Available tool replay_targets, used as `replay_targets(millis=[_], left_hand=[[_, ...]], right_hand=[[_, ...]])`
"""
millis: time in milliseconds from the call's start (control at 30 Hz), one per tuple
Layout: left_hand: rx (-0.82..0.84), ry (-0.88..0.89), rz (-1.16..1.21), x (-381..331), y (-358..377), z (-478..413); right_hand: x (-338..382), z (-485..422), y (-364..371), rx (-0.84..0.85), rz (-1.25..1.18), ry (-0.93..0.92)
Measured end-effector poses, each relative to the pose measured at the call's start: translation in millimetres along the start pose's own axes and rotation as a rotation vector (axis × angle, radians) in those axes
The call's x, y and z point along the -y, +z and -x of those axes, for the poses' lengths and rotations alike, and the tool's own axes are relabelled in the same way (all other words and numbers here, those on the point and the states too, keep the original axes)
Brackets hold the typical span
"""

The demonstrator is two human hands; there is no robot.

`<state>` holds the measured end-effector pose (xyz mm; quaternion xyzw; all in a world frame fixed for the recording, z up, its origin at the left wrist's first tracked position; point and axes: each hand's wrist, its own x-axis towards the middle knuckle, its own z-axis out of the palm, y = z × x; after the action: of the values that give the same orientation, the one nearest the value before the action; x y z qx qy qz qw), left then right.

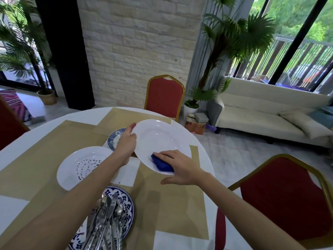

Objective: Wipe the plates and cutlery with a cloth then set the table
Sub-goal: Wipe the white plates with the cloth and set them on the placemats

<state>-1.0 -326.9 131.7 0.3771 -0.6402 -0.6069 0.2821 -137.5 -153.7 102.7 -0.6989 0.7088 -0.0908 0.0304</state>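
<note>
Plate [162, 139] tilts toward you over the table [54, 145] because your left hand [126, 145] pinches its rim to steady it, while your right hand [180, 166], fingers flat, presses the cloth [161, 164] onto its near edge.

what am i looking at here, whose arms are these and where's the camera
There is no machine here. One camera sits on a person's head and looks forward and down, so the two bare arms are that person's own. The left hand grips the rim of a plain white plate, held tilted above the table. The right hand presses a blue cloth against the plate's near side to wipe it. On the table lie tan mats, a speckled white plate, a small blue patterned plate partly behind the left hand, and nearest the camera a large blue patterned plate piled with cutlery. Red chairs stand around.
</note>
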Motion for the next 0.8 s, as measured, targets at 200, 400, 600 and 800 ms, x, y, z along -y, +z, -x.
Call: replay_targets(millis=[200, 400, 600, 800], left_hand=[[0.153, -0.348, 0.095, -14.4, -5.0, 5.2], [0.415, -0.163, -0.322, -3.1, -10.9, 15.0], [0.241, 0.201, -0.06, -7.7, 10.6, 19.8], [0.132, 0.232, -0.005, -4.5, 31.4, 21.8]], right_hand=[[-13.2, 1.3, -27.7, -0.183, -0.351, 0.147], [-35.2, 13.7, -62.6, -0.471, -0.97, 0.41], [-49.1, 1.3, -59.2, -0.913, -0.913, 0.671], [-23.4, -20.4, -30.5, -0.984, -0.538, 0.654]])
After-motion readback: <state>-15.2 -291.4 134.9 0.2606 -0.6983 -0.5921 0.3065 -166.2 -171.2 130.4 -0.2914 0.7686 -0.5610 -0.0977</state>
